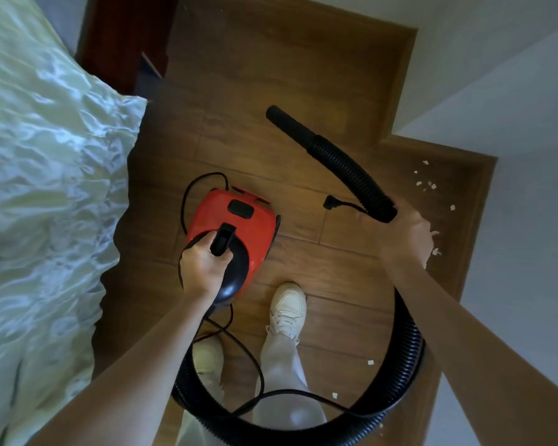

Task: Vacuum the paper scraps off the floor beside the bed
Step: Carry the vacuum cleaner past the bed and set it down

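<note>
A red and black canister vacuum [239,226] hangs over the wooden floor [271,75], and my left hand [202,265] is shut on its black top handle. My right hand [408,235] grips the black ribbed hose [345,164] near its upper end; the nozzle [279,117] points up and left, off the floor. The hose loops down around my legs back to the vacuum. White paper scraps [427,185] lie scattered by the right wall, with a few more near my feet [370,362].
The bed with a pale green shiny cover [45,188] fills the left side. White walls [512,107] bound the floor on the right. The vacuum's power cord and plug [331,202] dangle loose. My white shoe [287,307] stands just below the vacuum.
</note>
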`<state>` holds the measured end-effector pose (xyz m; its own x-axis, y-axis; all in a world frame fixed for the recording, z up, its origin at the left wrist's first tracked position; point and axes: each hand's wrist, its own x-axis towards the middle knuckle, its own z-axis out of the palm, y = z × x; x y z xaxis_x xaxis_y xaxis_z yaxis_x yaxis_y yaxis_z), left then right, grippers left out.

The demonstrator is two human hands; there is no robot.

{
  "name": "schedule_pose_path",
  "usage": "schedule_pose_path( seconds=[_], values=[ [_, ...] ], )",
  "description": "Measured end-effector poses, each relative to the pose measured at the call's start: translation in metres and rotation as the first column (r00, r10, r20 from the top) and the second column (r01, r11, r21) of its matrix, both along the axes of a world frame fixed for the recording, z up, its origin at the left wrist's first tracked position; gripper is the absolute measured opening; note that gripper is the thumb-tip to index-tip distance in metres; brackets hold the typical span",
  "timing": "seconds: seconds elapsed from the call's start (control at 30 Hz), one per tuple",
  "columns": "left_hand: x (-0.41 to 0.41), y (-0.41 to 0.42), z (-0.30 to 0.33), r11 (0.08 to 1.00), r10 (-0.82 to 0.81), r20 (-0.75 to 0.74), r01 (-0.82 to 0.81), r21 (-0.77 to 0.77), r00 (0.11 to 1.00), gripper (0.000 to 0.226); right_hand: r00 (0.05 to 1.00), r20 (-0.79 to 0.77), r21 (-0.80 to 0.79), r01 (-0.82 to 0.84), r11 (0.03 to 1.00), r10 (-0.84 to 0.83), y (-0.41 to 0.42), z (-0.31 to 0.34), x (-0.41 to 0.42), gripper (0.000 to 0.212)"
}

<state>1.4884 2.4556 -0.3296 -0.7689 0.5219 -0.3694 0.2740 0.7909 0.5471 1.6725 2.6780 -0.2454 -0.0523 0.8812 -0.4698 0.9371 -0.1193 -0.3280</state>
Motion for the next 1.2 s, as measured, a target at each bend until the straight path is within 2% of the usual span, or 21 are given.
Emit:
schedule_pose_path(
  seconds=[0.13,0.27,0.4,0.63,0.83,1.07,1.2],
  values=[
    [-0.005,-0.006,-0.007,1.000,-0.021,0.019,0.021,0.011,1.000,0.017,1.000,0.016,0.007,0.004,1.000,-0.004,-0.006,-0.007,-0.007,0.040],
    [-0.005,-0.010,-0.007,1.000,-0.010,0.044,0.010,0.008,0.999,0.037,1.000,0.002,0.014,0.005,1.000,-0.005,-0.015,-0.013,-0.016,0.040],
    [-0.007,-0.010,-0.006,0.999,-0.042,0.058,0.044,-0.031,0.997,0.043,0.998,-0.013,0.018,-0.061,0.998,0.062,-0.022,-0.029,-0.028,0.037],
    [-0.005,-0.017,-0.015,0.997,-0.078,-0.016,0.078,-0.009,0.997,0.049,0.995,-0.050,-0.129,-0.094,0.987,0.088,-0.021,-0.104,-0.048,0.043],
    [-0.002,-0.024,-0.024,0.990,-0.116,-0.079,0.121,0.073,0.990,0.046,0.995,-0.058,-0.153,-0.093,0.984,0.085,-0.014,-0.170,-0.045,0.049],
    [-0.002,-0.026,-0.029,0.991,-0.083,-0.061,0.088,0.101,0.995,0.041,0.964,0.092,-0.232,-0.225,0.946,0.251,-0.011,-0.212,-0.029,0.044],
    [-0.002,-0.024,-0.028,0.995,-0.067,-0.038,0.070,0.075,0.997,0.043,0.911,0.203,-0.187,-0.324,0.927,0.359,-0.010,-0.211,-0.025,0.035]
  ],
)
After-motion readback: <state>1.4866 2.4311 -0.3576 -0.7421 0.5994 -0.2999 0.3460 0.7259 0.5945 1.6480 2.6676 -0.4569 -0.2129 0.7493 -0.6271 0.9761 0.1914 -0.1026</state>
